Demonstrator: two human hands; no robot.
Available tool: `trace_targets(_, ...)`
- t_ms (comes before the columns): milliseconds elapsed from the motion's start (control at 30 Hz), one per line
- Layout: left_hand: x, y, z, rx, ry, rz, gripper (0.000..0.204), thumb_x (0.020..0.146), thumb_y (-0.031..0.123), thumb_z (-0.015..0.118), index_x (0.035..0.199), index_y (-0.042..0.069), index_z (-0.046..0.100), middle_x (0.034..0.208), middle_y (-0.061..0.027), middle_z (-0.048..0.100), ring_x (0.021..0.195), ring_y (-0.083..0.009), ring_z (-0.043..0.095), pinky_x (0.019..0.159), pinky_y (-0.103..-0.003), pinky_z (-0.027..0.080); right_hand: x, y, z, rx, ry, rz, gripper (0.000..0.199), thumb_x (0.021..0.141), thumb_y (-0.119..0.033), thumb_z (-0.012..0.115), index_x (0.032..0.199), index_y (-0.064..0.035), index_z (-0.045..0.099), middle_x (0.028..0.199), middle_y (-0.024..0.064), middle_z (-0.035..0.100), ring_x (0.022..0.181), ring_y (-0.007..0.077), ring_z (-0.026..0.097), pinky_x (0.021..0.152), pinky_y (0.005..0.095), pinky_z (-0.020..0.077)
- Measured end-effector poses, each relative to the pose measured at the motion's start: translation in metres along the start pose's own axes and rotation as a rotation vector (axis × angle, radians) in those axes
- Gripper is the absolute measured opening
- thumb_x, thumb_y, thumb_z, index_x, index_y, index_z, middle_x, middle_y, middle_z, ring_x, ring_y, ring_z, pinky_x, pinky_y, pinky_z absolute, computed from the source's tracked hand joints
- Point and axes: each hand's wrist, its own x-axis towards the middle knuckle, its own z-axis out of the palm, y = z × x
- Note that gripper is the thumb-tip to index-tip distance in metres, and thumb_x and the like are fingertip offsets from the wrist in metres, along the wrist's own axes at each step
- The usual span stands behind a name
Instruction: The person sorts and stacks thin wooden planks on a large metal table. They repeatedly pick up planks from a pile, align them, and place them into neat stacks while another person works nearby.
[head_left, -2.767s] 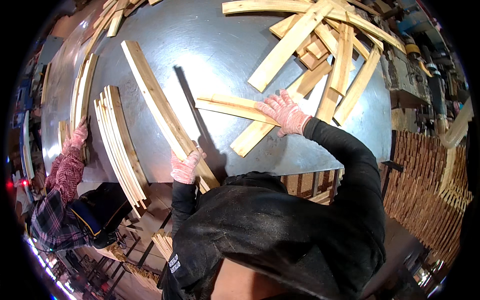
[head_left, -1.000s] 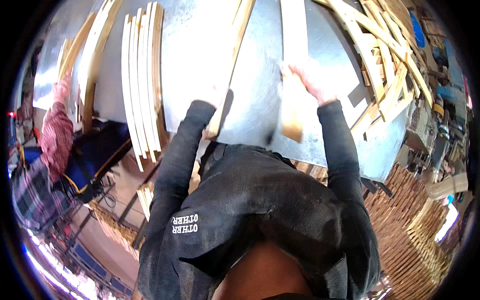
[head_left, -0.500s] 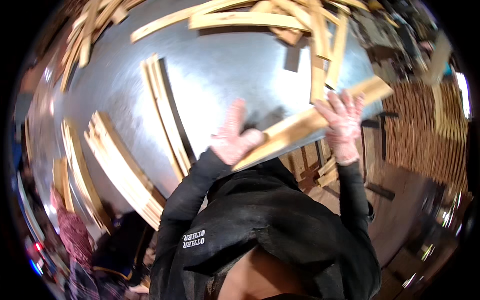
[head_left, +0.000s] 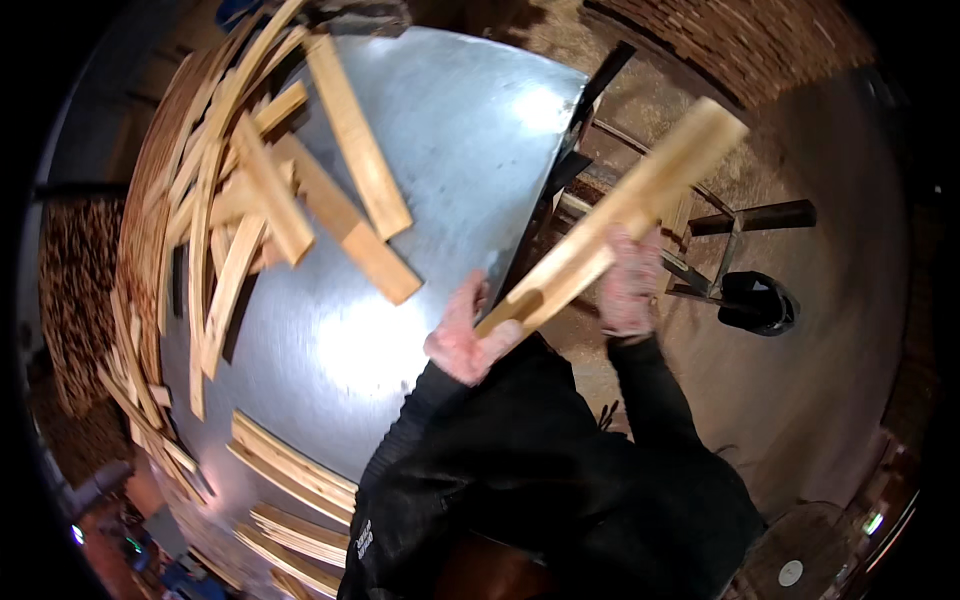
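Note:
A light wooden board [head_left: 645, 190] is held up slantwise past the right edge of the metal-topped table [head_left: 480, 120], its far end pointing to the upper right. My left hand [head_left: 463, 338], in a pinkish glove, grips the near end, thumb on one side and fingers on the other. Farther along, my right hand [head_left: 632, 285], gloved alike and smeared by motion, clasps the board's lower right edge; some of its fingers are hidden. Two flat boards, one the longer board [head_left: 358, 135] and one the two-toned board [head_left: 345, 215], lie on the tabletop nearest my left hand.
A jumbled pile of wooden strips [head_left: 215, 180] covers the table's left side. Bundled strips [head_left: 290, 470] lie at its near left. On the floor to the right are a metal frame [head_left: 735, 245] and a black object [head_left: 757, 305]. A large wood stack [head_left: 740, 45] stands beyond.
My body and view have turned to the right. The board, still in both hands, has swung off the tabletop's edge over the floor, its far end tilted more steeply.

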Motion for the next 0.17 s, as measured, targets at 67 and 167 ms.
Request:
trace_targets(67,0.019,-0.016,0.000,-0.058,0.102,0.010,0.063,0.088,0.016,0.070,0.141,-0.003,0.042,0.121,-0.0189,0.061,0.111,-0.0227,0.060,0.098,-0.034,0.047,0.057,0.006,-0.062,-0.200,0.076,-0.024,0.050,0.090,-0.010,0.058,0.137,0.0010,0.042,0.121,0.0129,0.059,0.105,0.0190,0.059,0.089,0.0321,0.0511)
trace_targets(167,0.041,-0.084,-0.016,-0.338,0.156,-0.213,0.069,0.088,0.015,0.069,0.147,0.000,0.035,0.122,-0.0199,0.061,0.113,-0.0262,0.059,0.102,-0.035,0.044,0.164,0.030,-0.129,-0.774,0.062,0.376,0.078,0.086,-0.040,0.073,0.144,-0.0049,0.034,0.124,0.0263,0.058,0.107,0.0310,0.063,0.093,0.0314,0.0518)
